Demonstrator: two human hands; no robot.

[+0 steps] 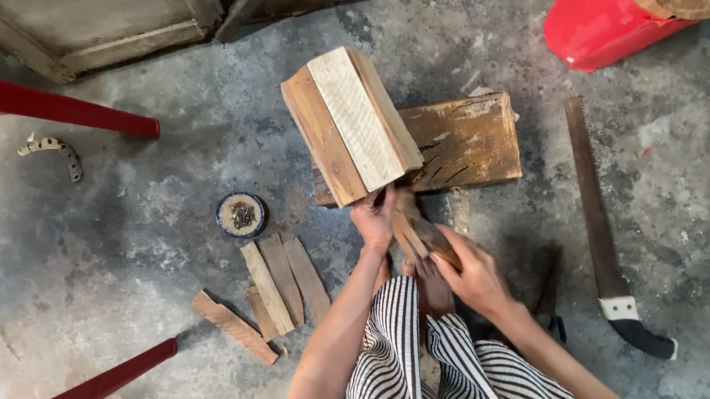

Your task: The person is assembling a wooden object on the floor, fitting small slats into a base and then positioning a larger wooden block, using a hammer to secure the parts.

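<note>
Left hand (374,221) grips the base of the upright bundle (350,123) of boards, standing on the plank (471,141) on the floor. Right hand (471,277) is closed around a stick (421,235) angled at the bundle's foot. Best keep the bundle steady and fingers off the contact point.

I see a wooden box (352,126) of brown side boards around one pale, rough-sawn board, standing tilted with its lower end resting on the near-left edge of a flat, notched wooden block (466,141) that lies on the concrete floor (156,210). Just below the box's lower end, I can make out a narrow brown wooden strip (417,235), slanting down to the right, partly hidden.
</note>
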